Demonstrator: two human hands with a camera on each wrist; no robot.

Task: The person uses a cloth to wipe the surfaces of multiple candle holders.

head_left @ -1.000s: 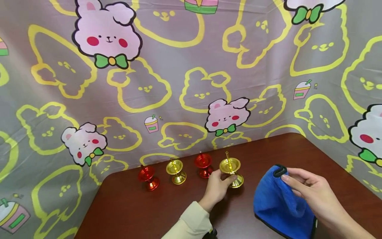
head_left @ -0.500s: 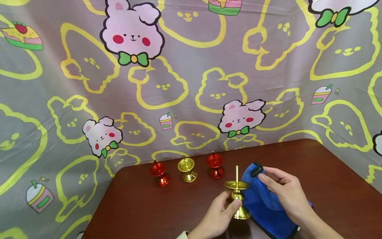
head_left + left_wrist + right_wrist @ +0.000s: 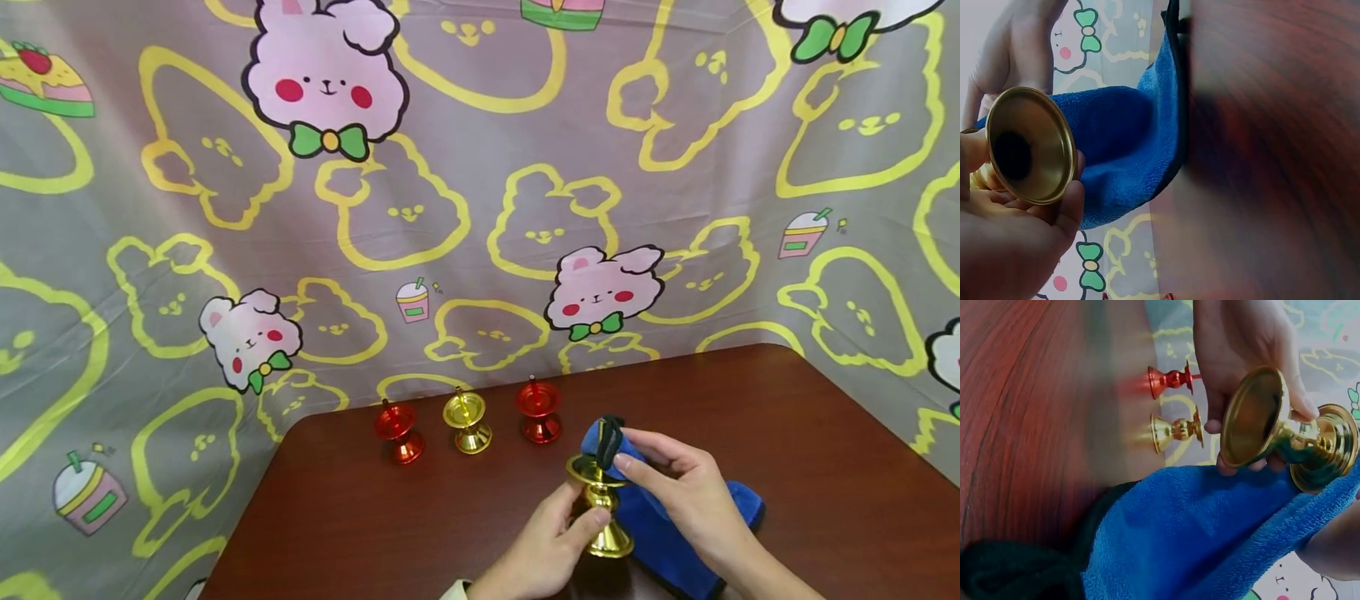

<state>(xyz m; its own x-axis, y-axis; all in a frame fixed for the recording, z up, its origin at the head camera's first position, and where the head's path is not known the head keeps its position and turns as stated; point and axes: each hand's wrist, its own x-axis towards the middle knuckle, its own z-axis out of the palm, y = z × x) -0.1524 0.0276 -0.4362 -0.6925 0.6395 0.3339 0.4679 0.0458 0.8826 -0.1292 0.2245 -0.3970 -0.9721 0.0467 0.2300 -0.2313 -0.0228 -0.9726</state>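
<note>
My left hand (image 3: 551, 537) grips a gold candle holder (image 3: 612, 540) by its stem, upright and raised off the table. In the left wrist view the hollow underside of its base (image 3: 1054, 131) faces the camera. My right hand (image 3: 693, 500) pinches a blue cloth (image 3: 652, 537) with a black edge. A bunched part of this cloth wraps the spike and touches the top dish, so most of the spike is hidden. The cloth's lower part hangs behind the holder, seen broadly in the right wrist view as blue plush (image 3: 1179, 531).
Toward the back of the brown table (image 3: 360, 533) stand a red candle holder (image 3: 405, 448), a gold one (image 3: 471, 437) and another red one (image 3: 540, 425) in a row. A patterned curtain (image 3: 465, 208) rises behind the table edge.
My left hand has lifted the gold candle holder from the row and brought it nearer. The right hand has moved left, bringing the blue cloth onto its spike.
</note>
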